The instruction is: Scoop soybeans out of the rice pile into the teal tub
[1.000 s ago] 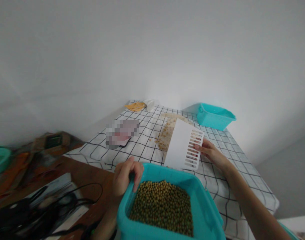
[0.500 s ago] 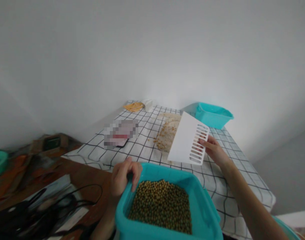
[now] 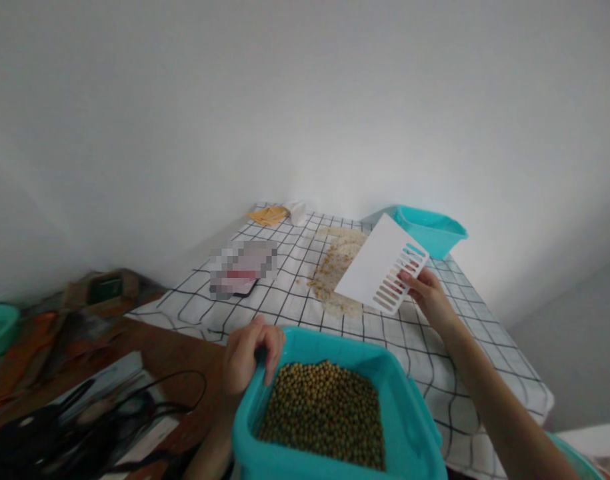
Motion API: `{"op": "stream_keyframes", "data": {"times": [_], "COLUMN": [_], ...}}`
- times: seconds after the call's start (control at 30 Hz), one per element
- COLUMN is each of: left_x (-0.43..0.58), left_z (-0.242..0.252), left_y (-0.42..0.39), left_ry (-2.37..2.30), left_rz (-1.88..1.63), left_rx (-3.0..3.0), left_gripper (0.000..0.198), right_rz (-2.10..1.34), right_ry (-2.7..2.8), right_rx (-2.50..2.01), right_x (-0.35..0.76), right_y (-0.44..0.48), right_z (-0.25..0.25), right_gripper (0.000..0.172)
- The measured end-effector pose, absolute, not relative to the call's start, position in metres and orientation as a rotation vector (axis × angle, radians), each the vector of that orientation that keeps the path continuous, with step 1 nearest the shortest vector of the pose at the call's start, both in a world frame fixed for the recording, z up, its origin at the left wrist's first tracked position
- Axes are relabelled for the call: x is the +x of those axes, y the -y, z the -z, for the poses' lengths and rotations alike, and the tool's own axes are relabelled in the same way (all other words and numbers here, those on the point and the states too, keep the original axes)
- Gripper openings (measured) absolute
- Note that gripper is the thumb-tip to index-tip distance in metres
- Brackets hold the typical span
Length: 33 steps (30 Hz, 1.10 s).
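Note:
My left hand is closed over the left corner of the rim of a turquoise plastic basin. Inside the basin lies a thick layer of round yellow-green beans. My right hand pinches a flat white slotted board by its edge with a row of long slots. The board is held tilted above the table and covers part of a scattered patch of pale grains with yellow-brown bits among them. Whether the board touches the grains I cannot tell.
A checked cloth covers the table. On it are a second turquoise basin at the back right, a yellow cloth at the back left and a blurred-out flat item. Black cables lie lower left.
My right hand has turned the slotted board, its slotted edge now slanting more, and its near corner has come up. The left hand stays on the basin rim.

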<state>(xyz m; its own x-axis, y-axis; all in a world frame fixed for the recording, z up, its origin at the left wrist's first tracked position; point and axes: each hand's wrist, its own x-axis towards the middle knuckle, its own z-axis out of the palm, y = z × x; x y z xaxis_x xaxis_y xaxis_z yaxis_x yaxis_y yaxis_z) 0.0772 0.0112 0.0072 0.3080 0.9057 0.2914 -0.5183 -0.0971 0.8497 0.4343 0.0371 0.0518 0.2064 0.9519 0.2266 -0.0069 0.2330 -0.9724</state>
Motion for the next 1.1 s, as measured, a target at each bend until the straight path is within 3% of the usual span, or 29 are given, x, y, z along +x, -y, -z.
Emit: {"op": "stream_keyframes", "data": {"times": [0.63, 1.1], "left_x": [0.082, 0.080], "left_z": [-0.019, -0.015], "left_y": [-0.004, -0.004], "left_ry": [-0.516, -0.497], "left_rz": [-1.282, -1.287], "left_rx": [1.095, 1.082], "left_gripper": [0.065, 0.067], "right_rz": [-0.936, -1.047], "right_ry": [1.109, 1.253], "right_rx": [-1.137, -1.106], "right_x": [0.434, 0.428], "right_y": [-0.031, -0.029], "right_z": [-0.057, -0.057], "right_gripper": [0.015, 0.027]}}
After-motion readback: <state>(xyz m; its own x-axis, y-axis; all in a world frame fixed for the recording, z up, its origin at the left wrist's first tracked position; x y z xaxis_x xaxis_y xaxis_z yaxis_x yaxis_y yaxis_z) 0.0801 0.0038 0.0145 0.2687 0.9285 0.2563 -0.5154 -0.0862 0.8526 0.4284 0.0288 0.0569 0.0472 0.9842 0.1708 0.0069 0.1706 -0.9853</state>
